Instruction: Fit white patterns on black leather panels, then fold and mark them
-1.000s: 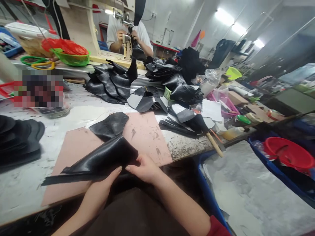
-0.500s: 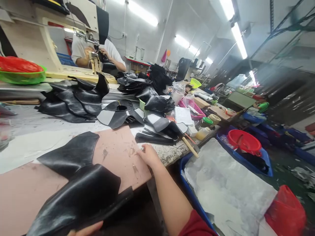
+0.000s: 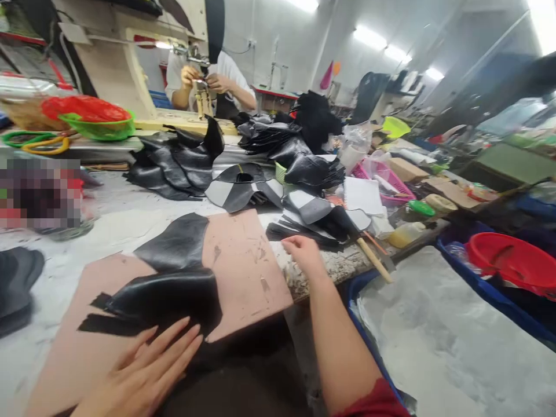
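Note:
My left hand [image 3: 145, 370] lies flat and open on the pink cutting board [image 3: 247, 272], its fingertips touching the near edge of a folded black leather piece [image 3: 167, 298]. A second black leather piece [image 3: 176, 243] lies just behind it on the board. My right hand [image 3: 304, 255] is stretched out to the right, fingers apart, at the table's front edge. It is right beside a bundle of thin black strips [image 3: 299, 231] and holds nothing that I can see.
Heaps of black leather parts [image 3: 178, 159] and grey-and-black pieces [image 3: 243, 188] cover the back of the table. A wooden-handled tool [image 3: 373, 260] lies at the table corner. A red basin [image 3: 510, 260] sits in a blue bin at right. A person works at a sewing machine [image 3: 200, 87] opposite.
My left hand has let go of the folded leather, which now lies on the board, and rests flat at its edge. My right hand has left the leather and reached right, to the black strips.

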Demonstrator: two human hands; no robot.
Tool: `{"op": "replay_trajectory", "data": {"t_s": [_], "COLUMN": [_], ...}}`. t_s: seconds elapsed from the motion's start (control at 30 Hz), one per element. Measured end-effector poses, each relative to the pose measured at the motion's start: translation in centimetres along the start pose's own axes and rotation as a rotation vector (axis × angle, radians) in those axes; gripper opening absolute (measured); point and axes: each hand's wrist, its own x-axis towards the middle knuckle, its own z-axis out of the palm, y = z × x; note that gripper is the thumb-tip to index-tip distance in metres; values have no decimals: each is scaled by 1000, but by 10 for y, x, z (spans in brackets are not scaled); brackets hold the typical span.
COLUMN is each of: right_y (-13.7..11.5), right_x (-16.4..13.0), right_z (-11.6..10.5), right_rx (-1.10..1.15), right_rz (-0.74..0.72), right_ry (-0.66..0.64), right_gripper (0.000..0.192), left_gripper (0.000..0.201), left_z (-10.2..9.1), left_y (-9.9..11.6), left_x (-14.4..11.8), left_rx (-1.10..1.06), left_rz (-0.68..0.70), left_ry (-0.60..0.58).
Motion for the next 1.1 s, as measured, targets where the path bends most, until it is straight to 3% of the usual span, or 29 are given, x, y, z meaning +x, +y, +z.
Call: {"op": "replay_trajectory", "data": {"t_s": [0.13, 0.3, 0.43, 0.57, 0.67, 0.77, 0.9, 1.0, 1.1], "right_y": [-4, -5, 11, 24, 15, -2, -16, -18, -16], "right_x": [-14, -31, -43, -57, -72, -91, -112, -115, -110], "right_z": [-9, -9, -6, -3, 5, 19, 37, 49, 64], "right_rx": [81, -19, -140, -330, -261, -107, 52, 8, -86], "right_rz": [-42, -127, -182, -127, -167, -333, -496, -560, -574], "right_ry": [55, 136, 106, 122, 231, 232, 44, -125, -188], "right_gripper": [40, 36, 24, 29, 35, 33, 22, 18, 16], "left_gripper": [37, 41, 30, 24, 20, 22, 20, 20, 20], "left_z": [-3, -21, -47, -56, -44, -19, 6, 9, 9], "left_y": [16, 16, -8, -23, -18, -2, 20, 27, 27], "left_x": [24, 31, 29, 35, 53, 69, 68, 59, 54], "left_rx": [21, 114, 202, 232, 259, 275, 223, 183, 170], "left_rz": [60, 224, 256, 353, 315, 191, 140, 100, 97], "left_ry": [35, 76, -63, -186, -103, 6, 51, 35, 25]}}
